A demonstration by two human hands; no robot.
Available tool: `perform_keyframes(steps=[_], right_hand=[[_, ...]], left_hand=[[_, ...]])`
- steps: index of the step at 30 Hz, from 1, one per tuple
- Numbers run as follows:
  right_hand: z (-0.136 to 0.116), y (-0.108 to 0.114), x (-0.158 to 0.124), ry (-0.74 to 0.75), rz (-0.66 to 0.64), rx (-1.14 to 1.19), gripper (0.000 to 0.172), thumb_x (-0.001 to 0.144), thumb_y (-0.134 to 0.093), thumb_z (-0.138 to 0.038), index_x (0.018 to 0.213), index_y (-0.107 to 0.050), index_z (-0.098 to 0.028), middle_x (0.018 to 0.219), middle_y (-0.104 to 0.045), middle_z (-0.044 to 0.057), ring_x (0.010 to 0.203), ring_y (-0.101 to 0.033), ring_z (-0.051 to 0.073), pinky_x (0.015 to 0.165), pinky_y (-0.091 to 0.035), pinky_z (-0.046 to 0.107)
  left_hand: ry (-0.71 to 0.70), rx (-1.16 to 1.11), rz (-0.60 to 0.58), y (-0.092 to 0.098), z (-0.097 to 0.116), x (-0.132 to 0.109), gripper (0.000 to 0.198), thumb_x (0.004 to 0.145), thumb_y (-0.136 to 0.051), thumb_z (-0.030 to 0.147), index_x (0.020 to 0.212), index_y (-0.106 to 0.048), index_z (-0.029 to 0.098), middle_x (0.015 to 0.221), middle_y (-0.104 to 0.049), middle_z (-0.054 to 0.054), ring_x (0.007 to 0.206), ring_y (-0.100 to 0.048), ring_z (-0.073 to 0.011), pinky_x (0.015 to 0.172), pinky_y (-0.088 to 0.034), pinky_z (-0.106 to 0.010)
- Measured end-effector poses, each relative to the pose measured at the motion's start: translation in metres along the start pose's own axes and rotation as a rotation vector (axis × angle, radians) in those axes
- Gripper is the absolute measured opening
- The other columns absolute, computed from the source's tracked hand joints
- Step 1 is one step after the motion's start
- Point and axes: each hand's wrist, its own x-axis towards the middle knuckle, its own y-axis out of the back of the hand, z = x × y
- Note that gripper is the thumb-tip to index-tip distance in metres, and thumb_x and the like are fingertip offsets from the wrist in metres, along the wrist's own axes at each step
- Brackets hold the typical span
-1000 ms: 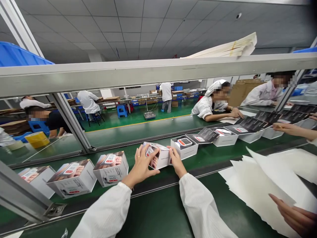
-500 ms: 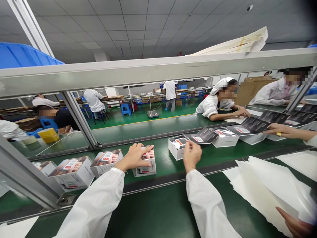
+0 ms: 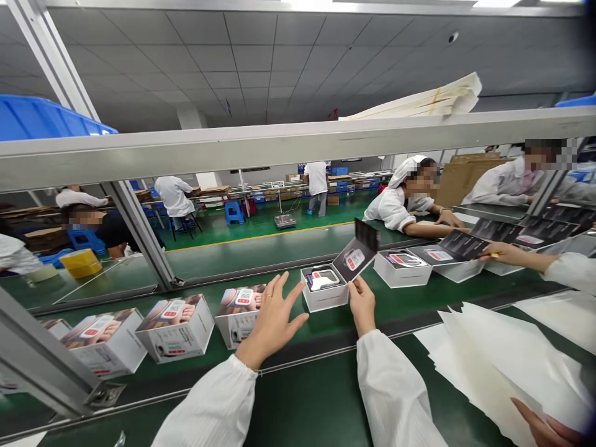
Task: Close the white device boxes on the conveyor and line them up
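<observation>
My right hand (image 3: 362, 304) pinches the edge of a raised black lid (image 3: 349, 264) that belongs to a white box (image 3: 326, 299). Inside this box a white device with a red mark shows. To its left my left hand (image 3: 278, 316) is spread, fingers apart, with nothing in it. Behind that hand stands a closed printed box (image 3: 237, 313), partly covered by it. Further left, more closed boxes (image 3: 176, 329) sit in a row on the green belt (image 3: 288, 279). On the right another open box (image 3: 403, 276) stands with its contents showing.
A co-worker's hand (image 3: 505, 253) touches the lids of open boxes at the right. White sheets (image 3: 493, 360) lie in the right foreground, another hand on them. A metal rail (image 3: 279, 139) crosses above the belt, and an upright post (image 3: 144, 236) stands left.
The closed boxes have shifted left. My left hand has come off a closed box and moved right, fingers spread. My right hand has lifted the lid of the open box, which sits further left.
</observation>
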Motion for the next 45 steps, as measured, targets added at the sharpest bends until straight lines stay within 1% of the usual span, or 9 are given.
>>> perform_keyframes(steps=[6, 9, 14, 20, 23, 27, 33, 40, 45], right_hand=[[-0.019, -0.001, -0.027, 0.126, -0.238, -0.213, 0.047, 0.083, -0.048, -0.044, 0.122, -0.068, -0.026, 0.136, -0.053, 0.011, 0.123, -0.051, 0.027, 0.103, -0.040, 0.043], [-0.022, -0.005, -0.033, 0.070, -0.337, -0.222, 0.045, 0.082, -0.053, -0.049, 0.118, -0.070, -0.027, 0.144, -0.045, 0.010, 0.132, -0.044, 0.029, 0.107, -0.036, 0.045], [-0.026, -0.012, -0.037, -0.024, -0.429, -0.076, 0.051, 0.084, -0.052, -0.057, 0.123, -0.062, -0.025, 0.129, -0.061, 0.007, 0.123, -0.052, 0.029, 0.106, -0.037, 0.046], [-0.017, -0.017, -0.031, -0.196, -0.361, 0.129, 0.062, 0.080, -0.054, -0.068, 0.124, -0.061, -0.025, 0.119, -0.068, 0.007, 0.107, -0.061, 0.028, 0.095, -0.047, 0.043], [-0.016, -0.030, -0.039, -0.237, -0.468, 0.277, 0.062, 0.084, -0.044, -0.071, 0.120, -0.064, -0.024, 0.117, -0.069, 0.007, 0.107, -0.063, 0.027, 0.094, -0.049, 0.041], [-0.021, -0.047, -0.055, -0.151, -0.668, 0.139, 0.061, 0.090, -0.031, -0.066, 0.108, -0.071, -0.024, 0.113, -0.071, 0.006, 0.109, -0.062, 0.025, 0.099, -0.045, 0.040], [-0.026, -0.044, -0.067, 0.029, -0.666, -0.243, 0.049, 0.089, -0.038, -0.052, 0.107, -0.073, -0.024, 0.104, -0.073, 0.006, 0.101, -0.064, 0.027, 0.092, -0.046, 0.040], [-0.024, -0.043, -0.065, -0.203, -0.590, -0.082, 0.051, 0.083, -0.044, -0.057, 0.098, -0.073, -0.019, 0.094, -0.074, 0.008, 0.075, -0.068, 0.022, 0.065, -0.052, 0.032], [-0.020, -0.040, -0.063, -0.257, -0.489, 0.028, 0.055, 0.075, -0.051, -0.062, 0.094, -0.073, -0.015, 0.089, -0.074, 0.011, 0.071, -0.068, 0.023, 0.059, -0.049, 0.031]], left_hand=[[0.052, -0.031, 0.203, -0.037, 0.004, 0.014, 0.074, 0.090, -0.052, 0.016, 0.155, -0.017, 0.023, 0.163, 0.003, -0.010, 0.149, 0.002, -0.0336, 0.117, -0.015, -0.056], [0.155, -0.184, 0.040, -0.060, -0.008, 0.022, 0.080, 0.083, -0.053, 0.012, 0.155, -0.018, 0.017, 0.162, -0.008, -0.013, 0.149, 0.000, -0.0339, 0.118, -0.009, -0.057], [0.261, -0.367, -0.123, -0.086, -0.025, 0.013, 0.084, 0.080, -0.052, 0.011, 0.155, -0.015, 0.009, 0.154, -0.031, -0.021, 0.142, -0.032, -0.0298, 0.115, -0.029, -0.044], [0.026, -0.106, -0.143, -0.045, -0.024, 0.007, 0.091, 0.079, -0.070, 0.019, 0.154, -0.022, 0.035, 0.160, -0.020, -0.008, 0.144, -0.017, -0.0381, 0.113, -0.021, -0.058], [-0.116, 0.068, -0.184, -0.012, -0.022, 0.023, 0.100, 0.068, -0.086, 0.033, 0.150, -0.029, 0.044, 0.161, -0.011, -0.006, 0.145, -0.005, -0.0447, 0.112, -0.010, -0.064], [-0.164, 0.084, -0.357, 0.015, -0.027, 0.035, 0.098, 0.069, -0.084, 0.049, 0.150, -0.029, 0.043, 0.142, -0.040, -0.011, 0.133, -0.037, -0.0371, 0.109, -0.028, -0.055], [-0.101, 0.108, -0.418, 0.017, -0.040, 0.026, 0.088, 0.073, -0.082, 0.047, 0.148, -0.036, 0.042, 0.134, -0.046, -0.011, 0.125, -0.043, -0.0354, 0.101, -0.038, -0.047], [-0.101, 0.122, -0.482, 0.029, -0.053, 0.027, 0.086, 0.075, -0.082, 0.043, 0.148, -0.036, 0.040, 0.141, -0.044, -0.012, 0.129, -0.042, -0.0364, 0.104, -0.036, -0.051], [-0.072, 0.143, -0.202, 0.022, -0.017, -0.007, 0.092, 0.067, -0.087, 0.034, 0.147, -0.041, 0.030, 0.159, -0.021, -0.015, 0.145, -0.011, -0.0441, 0.113, -0.015, -0.065]])
